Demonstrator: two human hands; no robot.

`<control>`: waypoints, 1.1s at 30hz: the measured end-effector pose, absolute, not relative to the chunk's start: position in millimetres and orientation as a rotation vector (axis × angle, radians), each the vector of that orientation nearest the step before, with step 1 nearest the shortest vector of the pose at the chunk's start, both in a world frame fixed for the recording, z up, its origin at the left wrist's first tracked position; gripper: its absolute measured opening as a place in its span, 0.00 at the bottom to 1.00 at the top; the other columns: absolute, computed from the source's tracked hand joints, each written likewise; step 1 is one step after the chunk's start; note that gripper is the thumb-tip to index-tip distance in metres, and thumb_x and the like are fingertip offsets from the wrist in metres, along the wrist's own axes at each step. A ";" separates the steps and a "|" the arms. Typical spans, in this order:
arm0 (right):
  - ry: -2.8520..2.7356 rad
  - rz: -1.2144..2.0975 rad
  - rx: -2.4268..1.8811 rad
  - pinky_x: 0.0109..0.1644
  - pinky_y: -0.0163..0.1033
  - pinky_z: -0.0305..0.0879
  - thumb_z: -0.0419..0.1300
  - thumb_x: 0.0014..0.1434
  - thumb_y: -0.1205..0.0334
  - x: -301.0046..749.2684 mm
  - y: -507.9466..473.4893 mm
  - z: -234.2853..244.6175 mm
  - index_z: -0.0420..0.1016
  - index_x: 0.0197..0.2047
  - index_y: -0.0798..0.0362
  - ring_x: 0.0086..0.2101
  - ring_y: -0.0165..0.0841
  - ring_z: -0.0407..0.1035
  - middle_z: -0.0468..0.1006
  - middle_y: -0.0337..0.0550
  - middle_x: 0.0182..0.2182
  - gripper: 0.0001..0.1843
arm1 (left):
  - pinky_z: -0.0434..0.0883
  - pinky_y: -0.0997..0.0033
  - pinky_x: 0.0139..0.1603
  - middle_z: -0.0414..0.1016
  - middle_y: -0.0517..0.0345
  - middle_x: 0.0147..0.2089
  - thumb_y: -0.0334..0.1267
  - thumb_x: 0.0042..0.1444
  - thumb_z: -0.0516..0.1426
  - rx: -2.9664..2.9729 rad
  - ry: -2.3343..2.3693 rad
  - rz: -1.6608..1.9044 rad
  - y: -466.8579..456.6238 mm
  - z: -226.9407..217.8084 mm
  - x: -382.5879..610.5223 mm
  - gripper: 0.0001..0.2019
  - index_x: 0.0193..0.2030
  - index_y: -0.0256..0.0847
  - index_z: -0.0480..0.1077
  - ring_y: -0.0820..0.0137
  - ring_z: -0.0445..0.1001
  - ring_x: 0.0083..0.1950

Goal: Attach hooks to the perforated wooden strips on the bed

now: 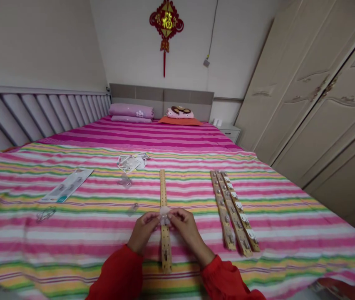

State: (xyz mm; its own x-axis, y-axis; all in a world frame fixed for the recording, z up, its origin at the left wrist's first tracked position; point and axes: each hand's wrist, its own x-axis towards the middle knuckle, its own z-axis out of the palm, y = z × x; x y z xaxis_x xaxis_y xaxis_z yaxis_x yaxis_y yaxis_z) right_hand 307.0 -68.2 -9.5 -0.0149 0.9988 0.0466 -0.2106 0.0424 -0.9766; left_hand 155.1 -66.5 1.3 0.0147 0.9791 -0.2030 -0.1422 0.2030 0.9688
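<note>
A long wooden strip with holes [164, 187] lies lengthwise on the striped bedspread [86, 233] in front of me. My left hand [144, 231] and my right hand [186, 227] meet over the strip's middle. Both pinch a small clear plastic piece [164, 211] between their fingertips, right above the strip. Red sleeves cover both forearms. To the right lie three more wooden strips [234, 212] side by side, with clear pieces fitted along them.
A flat package [67, 186] lies at the left, opened wrappers [132, 162] further back, and small clear bits [125, 181] between them. Pillows [131, 111] sit at the headboard. A tall wardrobe [321, 91] lines the right side.
</note>
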 end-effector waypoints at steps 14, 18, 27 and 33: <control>-0.838 1.368 -1.138 0.18 0.31 0.60 0.69 0.38 0.55 298.0 -70.2 -44.6 0.74 0.27 0.57 0.14 0.26 0.64 0.73 0.35 0.15 0.16 | 0.66 0.72 0.28 0.72 0.63 0.21 0.44 0.35 0.61 1.101 1.291 1.123 -66.0 -30.8 162.3 0.12 0.25 0.38 0.70 0.73 0.69 0.24; -0.849 1.337 -1.162 0.17 0.30 0.58 0.68 0.38 0.55 296.4 -70.6 -50.1 0.71 0.24 0.55 0.13 0.25 0.62 0.71 0.33 0.14 0.15 | 0.69 0.70 0.32 0.75 0.59 0.24 0.45 0.38 0.60 1.166 1.319 1.113 -65.8 -42.1 160.6 0.12 0.26 0.38 0.70 0.69 0.73 0.28; -0.904 1.261 -1.165 0.19 0.31 0.55 0.66 0.40 0.56 293.9 -75.6 -54.4 0.69 0.22 0.53 0.15 0.24 0.60 0.67 0.30 0.14 0.12 | 0.71 0.65 0.36 0.76 0.57 0.26 0.44 0.39 0.59 1.227 1.372 1.101 -64.4 -53.6 158.5 0.12 0.29 0.38 0.70 0.65 0.75 0.31; -0.882 1.255 -1.198 0.20 0.31 0.55 0.66 0.40 0.56 292.4 -77.1 -60.0 0.69 0.23 0.54 0.15 0.25 0.59 0.67 0.30 0.14 0.12 | 0.71 0.67 0.33 0.75 0.58 0.25 0.45 0.40 0.59 1.262 1.379 1.105 -66.3 -52.1 158.6 0.12 0.28 0.38 0.70 0.66 0.75 0.29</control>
State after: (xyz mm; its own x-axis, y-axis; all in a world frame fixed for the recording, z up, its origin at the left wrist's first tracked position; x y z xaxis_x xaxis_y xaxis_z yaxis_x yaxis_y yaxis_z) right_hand 292.4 -77.1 -60.0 0.1514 0.9811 -0.1208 -0.2189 -0.0859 -0.9720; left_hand 158.6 -66.3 -52.1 -0.0366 0.9974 -0.0613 0.1576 0.0664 0.9853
